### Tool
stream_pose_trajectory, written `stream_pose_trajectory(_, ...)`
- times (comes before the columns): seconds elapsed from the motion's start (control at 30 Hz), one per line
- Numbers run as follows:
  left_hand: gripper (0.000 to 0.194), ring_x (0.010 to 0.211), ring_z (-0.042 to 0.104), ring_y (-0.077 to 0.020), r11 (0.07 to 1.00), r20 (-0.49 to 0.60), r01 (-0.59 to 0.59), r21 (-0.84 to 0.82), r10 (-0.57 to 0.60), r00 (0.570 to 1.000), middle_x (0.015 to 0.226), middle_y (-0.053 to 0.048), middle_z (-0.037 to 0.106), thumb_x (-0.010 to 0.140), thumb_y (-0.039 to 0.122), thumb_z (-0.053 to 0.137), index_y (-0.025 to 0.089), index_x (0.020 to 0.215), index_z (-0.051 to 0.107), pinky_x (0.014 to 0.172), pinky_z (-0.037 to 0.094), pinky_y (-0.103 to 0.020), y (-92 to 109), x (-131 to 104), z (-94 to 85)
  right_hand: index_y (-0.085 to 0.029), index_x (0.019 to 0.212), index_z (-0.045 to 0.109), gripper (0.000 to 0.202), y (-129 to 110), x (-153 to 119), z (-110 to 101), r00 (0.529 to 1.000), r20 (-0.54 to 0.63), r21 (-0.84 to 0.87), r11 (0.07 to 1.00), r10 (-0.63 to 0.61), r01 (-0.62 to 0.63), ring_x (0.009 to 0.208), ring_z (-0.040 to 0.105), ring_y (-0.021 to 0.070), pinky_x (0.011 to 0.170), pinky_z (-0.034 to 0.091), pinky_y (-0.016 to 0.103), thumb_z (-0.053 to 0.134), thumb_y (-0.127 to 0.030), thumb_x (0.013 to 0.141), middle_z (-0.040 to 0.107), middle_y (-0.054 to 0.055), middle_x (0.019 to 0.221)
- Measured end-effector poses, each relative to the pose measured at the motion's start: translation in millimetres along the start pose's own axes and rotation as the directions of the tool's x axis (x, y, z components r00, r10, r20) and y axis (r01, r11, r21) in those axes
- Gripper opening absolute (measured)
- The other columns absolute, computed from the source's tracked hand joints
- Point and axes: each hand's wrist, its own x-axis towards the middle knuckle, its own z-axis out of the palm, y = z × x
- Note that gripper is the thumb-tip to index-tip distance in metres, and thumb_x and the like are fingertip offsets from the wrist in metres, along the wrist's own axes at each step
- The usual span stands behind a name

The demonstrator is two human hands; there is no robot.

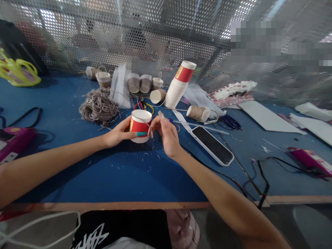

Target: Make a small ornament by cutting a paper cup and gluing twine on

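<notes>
A red and white paper cup (139, 128) is standing upright near the middle of the frame, just above the blue counter (109, 180) or resting on it; which of the two, I cannot tell. The left hand (119, 133) is grasping it from the left, its grip wrapping the side and its teal-nailed thumb pressing across the front. A thin grey cord (143, 120) is slanting over the cup toward the right hand (168, 137), whose fingers are curling close to the cup's right side; whether that grip is pinching the cord, I cannot tell. Small white scraps are lying below the cup.

A tangled heap of grey cord (98, 106) is lying to the upper left of the cup, and a tall stack of paper cups (176, 90) is leaning to its upper right. Right of centre, a twine spool (197, 113) is lying near a phone (212, 146). Magenta glue guns (310, 159) are lying toward the left and right edges, and a perforated screen (166, 41) is spanning the top of the frame.
</notes>
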Motion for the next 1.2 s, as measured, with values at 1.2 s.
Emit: stream_pose_trajectory(1.2, 0.074, 0.104, 0.065, -0.0282, 0.999, 0.017, 0.049, 0.013, -0.049, 0.999, 0.113, -0.009, 0.07, 0.059, 0.028, 0.083, 0.018, 0.126, 0.054, 0.096, 0.05, -0.043, 3.4, 1.2, 2.3, -0.021, 0.064, 0.052, 0.042, -12.2, -0.9, 4.9, 0.993, -0.103, -0.156, 0.985, 0.063, -0.079, 0.046, 0.047, 0.0056, 0.046, 0.038, 0.022, 0.062, -0.056, 0.085, 0.055, -0.006, 0.056)
